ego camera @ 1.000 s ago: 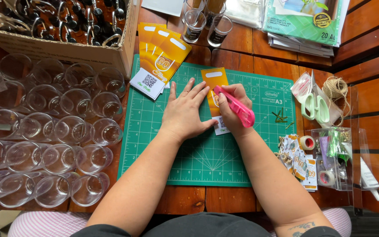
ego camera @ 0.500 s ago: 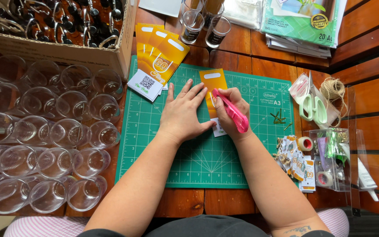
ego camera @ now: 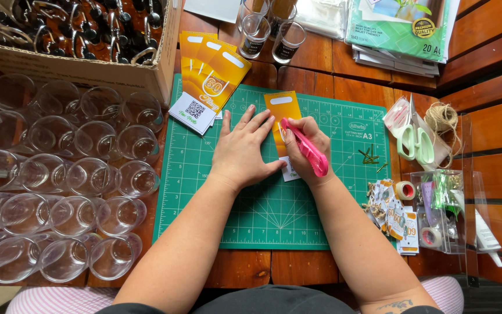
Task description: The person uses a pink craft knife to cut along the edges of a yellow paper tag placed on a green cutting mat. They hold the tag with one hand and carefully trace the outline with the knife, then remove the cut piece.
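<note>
On the green mat, mid-table, an orange card is pinned flat under the spread left hand while a pink knife is gripped in the right hand; fingers are best kept clear of the blade.

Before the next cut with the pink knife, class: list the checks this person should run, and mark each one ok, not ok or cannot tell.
1. Orange card lies on the green cutting mat, not on bare wood: ok.
2. Left hand lies flat, pressing the card down: ok.
3. Right hand has a full grip on the pink knife: ok.
4. Left fingertips clear of the blade's path: cannot tell; they lie close beside the knife tip.
5. Blade extended and sharp: cannot tell, too small to see.
6. Glass jars stand off the mat, away from the cutting: ok.
</note>
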